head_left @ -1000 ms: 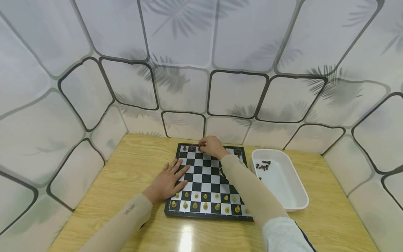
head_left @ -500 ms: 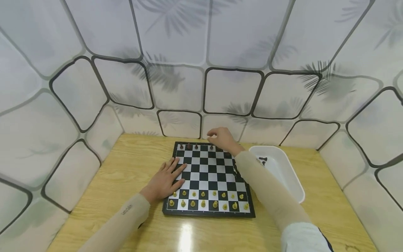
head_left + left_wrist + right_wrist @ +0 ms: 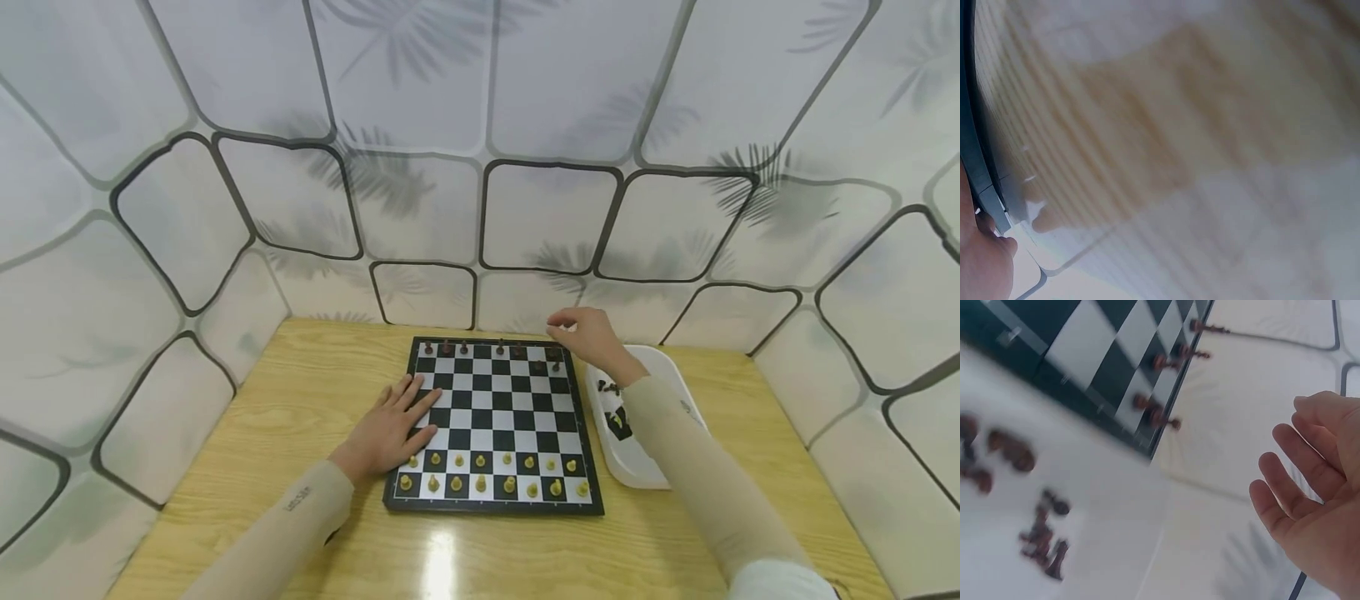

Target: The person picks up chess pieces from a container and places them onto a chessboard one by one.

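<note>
My left hand lies with spread fingers on the left edge of the chessboard. In the left wrist view only a bit of that hand shows at the lower left. My right hand hovers beyond the board's far right corner, beside the tray. Its fingers are loosely bent and hold nothing, as the right wrist view of the hand shows. Several dark red chess pieces stand along the far row, and two more in the row before it. Yellow chess pieces fill the two near rows.
A white tray stands right of the board, partly covered by my right forearm. Loose dark chess pieces lie in it. The wooden table ends at a patterned, light-coloured wall behind the board.
My right hand has let go of a dark chess piece in the far row, which now stands there. It has moved right toward the tray. The left hand has stayed on the board.
</note>
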`<control>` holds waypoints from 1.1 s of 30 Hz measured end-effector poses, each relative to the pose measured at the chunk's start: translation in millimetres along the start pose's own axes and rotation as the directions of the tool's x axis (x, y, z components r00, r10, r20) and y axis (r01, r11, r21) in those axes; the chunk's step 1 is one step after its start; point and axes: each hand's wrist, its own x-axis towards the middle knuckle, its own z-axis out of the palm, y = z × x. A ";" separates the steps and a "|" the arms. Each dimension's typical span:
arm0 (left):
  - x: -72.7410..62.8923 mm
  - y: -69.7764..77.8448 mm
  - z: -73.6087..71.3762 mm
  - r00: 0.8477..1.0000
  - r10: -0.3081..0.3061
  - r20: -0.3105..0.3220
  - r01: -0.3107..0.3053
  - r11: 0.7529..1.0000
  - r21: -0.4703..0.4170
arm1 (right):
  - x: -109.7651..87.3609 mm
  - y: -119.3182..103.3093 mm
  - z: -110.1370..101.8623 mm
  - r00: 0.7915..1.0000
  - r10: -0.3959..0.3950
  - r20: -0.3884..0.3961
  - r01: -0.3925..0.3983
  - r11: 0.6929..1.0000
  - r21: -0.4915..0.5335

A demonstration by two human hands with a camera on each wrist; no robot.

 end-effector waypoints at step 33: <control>0.9 0.1 2.7 1.000 -0.010 -0.001 0.010 1.000 -0.008 | -57.3 105.8 -25.8 0.987 0.153 -0.043 -0.156 0.985 -0.071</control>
